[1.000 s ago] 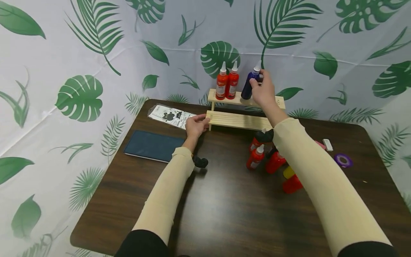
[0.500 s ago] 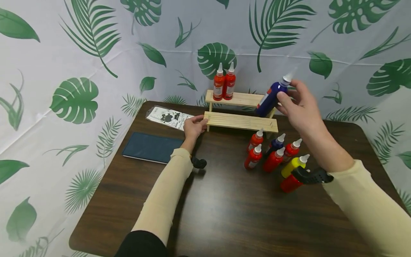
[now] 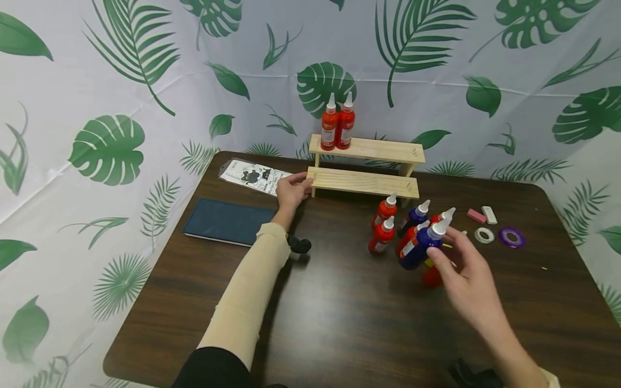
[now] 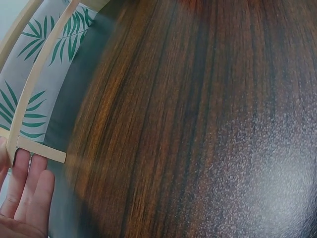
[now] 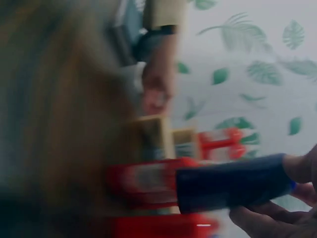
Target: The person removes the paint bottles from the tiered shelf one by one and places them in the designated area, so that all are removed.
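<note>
In the head view my right hand holds a dark blue squeeze bottle with a white pointed nozzle, between thumb and fingers near its top. The bottle tilts above a cluster of bottles on the table and partly hides some of them. The right wrist view is blurred but shows the blue bottle in the fingers. My left hand grips the left end of a two-tier wooden rack, fingers under the lower tier in the left wrist view. Two red bottles stand upright on the upper tier's left end.
Several bottles stand on the table: red ones, another blue one, and a mostly hidden yellow one. A dark notebook and a ruler-set packet lie left. Erasers and tape rolls lie right; a patterned cloth hangs behind.
My right hand has lifted the blue bottle off the rack's upper tier and brought it right, then down toward the viewer, over the bottle cluster. The left hand stays at the rack's end.
</note>
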### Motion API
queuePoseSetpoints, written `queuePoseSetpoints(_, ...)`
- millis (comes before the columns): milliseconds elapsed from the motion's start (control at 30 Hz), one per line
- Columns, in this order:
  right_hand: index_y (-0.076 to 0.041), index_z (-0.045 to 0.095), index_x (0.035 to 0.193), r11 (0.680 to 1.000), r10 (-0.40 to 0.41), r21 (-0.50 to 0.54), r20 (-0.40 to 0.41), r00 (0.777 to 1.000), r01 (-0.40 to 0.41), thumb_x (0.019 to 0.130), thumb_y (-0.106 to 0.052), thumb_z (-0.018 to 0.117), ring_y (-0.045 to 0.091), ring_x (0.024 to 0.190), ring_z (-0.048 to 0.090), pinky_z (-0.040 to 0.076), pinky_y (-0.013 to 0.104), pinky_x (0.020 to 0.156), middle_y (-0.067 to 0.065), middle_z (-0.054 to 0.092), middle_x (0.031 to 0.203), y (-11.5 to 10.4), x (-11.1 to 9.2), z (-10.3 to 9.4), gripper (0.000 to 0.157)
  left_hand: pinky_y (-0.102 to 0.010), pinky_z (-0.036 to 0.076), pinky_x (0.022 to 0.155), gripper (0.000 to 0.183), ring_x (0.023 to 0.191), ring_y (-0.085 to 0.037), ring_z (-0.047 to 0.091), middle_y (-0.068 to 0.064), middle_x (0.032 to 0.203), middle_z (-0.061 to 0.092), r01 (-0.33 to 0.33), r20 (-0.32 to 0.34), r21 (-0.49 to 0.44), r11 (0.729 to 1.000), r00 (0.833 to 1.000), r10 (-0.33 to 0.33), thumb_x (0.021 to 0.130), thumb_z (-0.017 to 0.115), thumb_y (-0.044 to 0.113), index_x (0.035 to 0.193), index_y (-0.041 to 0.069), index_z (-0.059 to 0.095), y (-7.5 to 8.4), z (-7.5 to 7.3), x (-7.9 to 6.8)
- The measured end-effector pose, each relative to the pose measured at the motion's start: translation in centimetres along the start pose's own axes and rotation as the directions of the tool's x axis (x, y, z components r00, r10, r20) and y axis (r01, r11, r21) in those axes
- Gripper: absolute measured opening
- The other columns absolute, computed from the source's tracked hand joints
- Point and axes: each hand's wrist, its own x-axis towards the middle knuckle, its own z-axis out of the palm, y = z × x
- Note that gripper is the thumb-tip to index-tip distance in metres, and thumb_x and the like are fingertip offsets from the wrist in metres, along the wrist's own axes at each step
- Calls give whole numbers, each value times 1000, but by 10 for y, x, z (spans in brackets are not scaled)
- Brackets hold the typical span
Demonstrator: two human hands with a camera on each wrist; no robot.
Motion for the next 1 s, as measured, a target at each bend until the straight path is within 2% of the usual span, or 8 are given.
queuePoseSetpoints(133, -1, 47, 135, 998, 45, -27, -115, 992, -48, 95, -14, 59, 33, 106, 60, 46, 9, 84, 21, 57, 126, 20, -14, 35, 44, -34, 58, 62, 24, 68, -18, 71, -12, 86, 73, -2, -2, 10, 1000, 1000, 2, 82, 77, 17, 105, 11, 75, -1, 1, 0)
queuePoseSetpoints(300, -4, 47, 135, 994, 91, -44, -161, 983, -99, 93, -10, 61, 28, 114, 57, 48, 36, 93, 15, 55, 130, 39, -21, 62, 45, -29, 57, 58, 24, 66, -17, 70, -13, 85, 72, -15, -10, 16, 1000, 1000, 15, 82, 77, 17, 104, 9, 74, -2, 2, -1)
queuePoseSetpoints(333, -4, 47, 136, 994, 91, -47, -165, 982, -100, 93, -9, 61, 28, 114, 57, 47, 33, 94, 15, 55, 130, 42, -22, 66, 45, -29, 57, 58, 24, 65, -16, 69, -14, 85, 72, -17, -10, 13, 1000, 1000, 18, 82, 77, 17, 104, 9, 74, -2, 2, -2)
queuePoseSetpoints(367, -4, 47, 135, 994, 91, -47, -171, 981, -100, 92, -8, 62, 28, 115, 56, 46, 28, 95, 14, 54, 131, 44, -22, 68, 46, -30, 57, 58, 24, 64, -15, 69, -14, 84, 72, -19, -11, 11, 1000, 1000, 19, 82, 77, 17, 104, 9, 74, -2, 2, -1)
queuePoseSetpoints(500, -3, 46, 136, 991, 96, -79, -178, 979, -111, 93, -6, 61, 29, 117, 55, 46, 35, 97, 15, 53, 132, 49, -23, 74, 46, -30, 58, 58, 24, 64, -15, 70, -13, 85, 72, -19, -8, 6, 1000, 1000, 19, 82, 77, 17, 105, 10, 75, -2, 1, -1)
queuePoseSetpoints(600, -1, 44, 137, 989, 102, -93, -164, 981, -119, 94, -6, 59, 33, 117, 54, 45, 50, 95, 18, 52, 132, 53, -24, 75, 45, -29, 57, 58, 24, 66, -18, 71, -13, 85, 72, -16, -7, 11, 1000, 1000, 17, 82, 77, 17, 105, 11, 75, -1, 1, -1)
queuePoseSetpoints(700, 1, 43, 136, 989, 99, -96, -151, 984, -114, 95, -5, 57, 37, 118, 52, 44, 55, 96, 21, 51, 132, 57, -24, 76, 44, -29, 57, 58, 25, 68, -19, 71, -13, 86, 72, -18, -3, 18, 1000, 1000, 18, 82, 77, 17, 105, 10, 74, -1, 2, -1)
queuePoseSetpoints(1000, 1, 36, 140, 988, 118, -84, -116, 986, -128, 97, -6, 52, 40, 122, 49, 41, 58, 98, 24, 46, 136, 59, -21, 73, 47, -29, 57, 57, 25, 68, -20, 71, -14, 84, 72, -12, -6, -1, 1000, 1000, 12, 81, 78, 18, 105, 9, 74, 1, 1, -2)
